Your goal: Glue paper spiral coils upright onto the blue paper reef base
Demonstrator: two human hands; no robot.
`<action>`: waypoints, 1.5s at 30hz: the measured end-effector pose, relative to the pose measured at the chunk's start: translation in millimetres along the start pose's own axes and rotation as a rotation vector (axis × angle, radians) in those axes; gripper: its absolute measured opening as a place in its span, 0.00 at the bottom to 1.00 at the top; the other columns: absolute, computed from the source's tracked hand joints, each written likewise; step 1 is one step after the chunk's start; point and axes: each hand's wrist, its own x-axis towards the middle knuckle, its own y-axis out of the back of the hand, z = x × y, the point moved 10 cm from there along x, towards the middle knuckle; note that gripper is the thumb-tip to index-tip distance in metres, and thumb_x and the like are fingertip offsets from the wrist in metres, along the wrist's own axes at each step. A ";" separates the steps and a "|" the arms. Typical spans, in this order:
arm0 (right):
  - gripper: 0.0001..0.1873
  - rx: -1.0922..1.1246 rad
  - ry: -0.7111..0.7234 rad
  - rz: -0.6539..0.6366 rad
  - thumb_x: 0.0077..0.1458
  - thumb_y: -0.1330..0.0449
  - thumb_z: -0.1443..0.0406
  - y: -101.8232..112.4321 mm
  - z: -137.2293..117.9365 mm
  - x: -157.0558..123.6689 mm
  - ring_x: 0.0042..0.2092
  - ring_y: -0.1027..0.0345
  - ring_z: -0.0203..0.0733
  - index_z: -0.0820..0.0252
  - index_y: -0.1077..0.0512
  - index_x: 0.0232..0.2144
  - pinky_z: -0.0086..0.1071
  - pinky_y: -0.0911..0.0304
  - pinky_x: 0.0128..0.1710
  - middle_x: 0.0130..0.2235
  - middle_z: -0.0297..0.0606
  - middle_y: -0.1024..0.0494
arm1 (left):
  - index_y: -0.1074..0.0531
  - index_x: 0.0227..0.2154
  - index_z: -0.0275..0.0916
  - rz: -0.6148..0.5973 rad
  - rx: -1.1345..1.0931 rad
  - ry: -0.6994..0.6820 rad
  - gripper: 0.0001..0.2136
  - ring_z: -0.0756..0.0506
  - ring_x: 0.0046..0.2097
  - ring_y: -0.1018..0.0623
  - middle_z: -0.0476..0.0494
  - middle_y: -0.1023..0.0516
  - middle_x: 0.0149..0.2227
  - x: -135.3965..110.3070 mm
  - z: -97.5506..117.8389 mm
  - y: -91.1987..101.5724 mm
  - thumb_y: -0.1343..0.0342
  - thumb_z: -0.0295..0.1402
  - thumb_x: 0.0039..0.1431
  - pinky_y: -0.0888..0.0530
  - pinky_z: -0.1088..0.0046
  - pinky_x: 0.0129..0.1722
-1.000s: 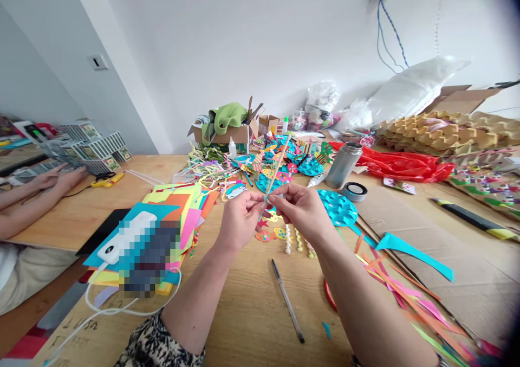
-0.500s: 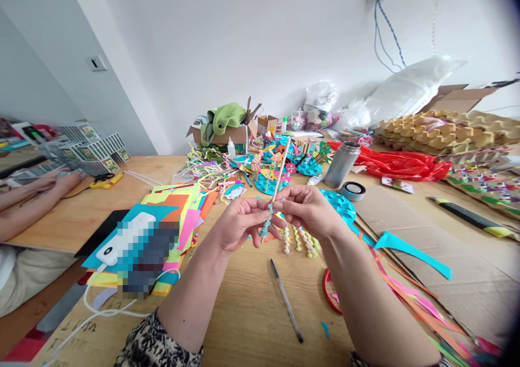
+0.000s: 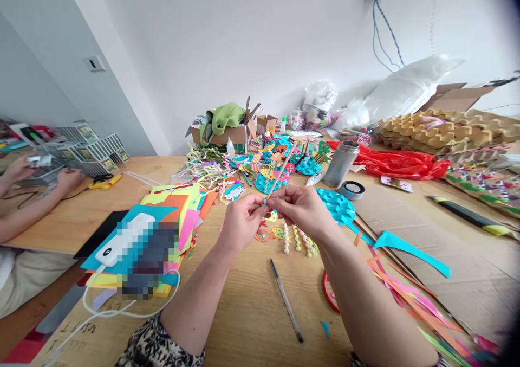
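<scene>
A black ballpoint pen (image 3: 286, 301) lies nearest on the wooden surface (image 3: 244, 313). Above it the left hand (image 3: 239, 223) and right hand (image 3: 304, 210) meet, fingertips pinched closed on the lower end of a thin wooden stick (image 3: 281, 170), which slants away over colourful paper cut-outs (image 3: 306, 165).

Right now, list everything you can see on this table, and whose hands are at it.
wooden stick: one, tan, held at its lower end, tilted away
paper spirals: several, white, yellow, pink, on table below the stick
pen: one, dark, on table, nearer than the spirals
paper sheets: one stack, mixed bright colours, table's left side
flask: one, silver, upright beyond the spirals
tape roll: one, dark, beside flask
egg trays: one stack, brown, far right
co-worker's hands: two, far left edge
left hand: one, pinching stick's lower end
right hand: one, pinching stick beside it
</scene>
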 end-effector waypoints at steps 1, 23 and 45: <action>0.12 -0.005 0.001 -0.007 0.43 0.36 0.60 -0.2 -0.6 -0.2 0.15 0.44 0.27 0.64 0.27 0.24 0.22 0.50 0.12 0.16 0.30 0.30 | 0.29 0.31 0.36 -0.013 -0.010 0.008 0.13 0.43 0.32 0.20 0.42 0.20 0.30 -0.1 -0.2 -1.0 0.40 0.41 0.50 0.28 0.79 0.14; 0.16 0.079 0.005 -0.092 0.42 0.33 0.57 -3.8 3.1 0.3 0.16 0.42 0.28 0.64 0.29 0.24 0.22 0.48 0.14 0.16 0.30 0.30 | 0.30 0.32 0.34 -0.355 -0.385 0.242 0.15 0.42 0.31 0.18 0.37 0.19 0.34 -8.8 -10.6 -23.9 0.36 0.39 0.47 0.31 0.82 0.12; 0.12 -0.099 0.056 -0.080 0.50 0.42 0.59 -4.4 0.7 1.9 0.16 0.42 0.28 0.65 0.28 0.29 0.22 0.47 0.14 0.17 0.29 0.32 | 0.35 0.37 0.39 0.045 -0.127 0.037 0.16 0.43 0.29 0.19 0.45 0.20 0.29 0.4 -0.5 6.4 0.39 0.40 0.49 0.32 0.80 0.10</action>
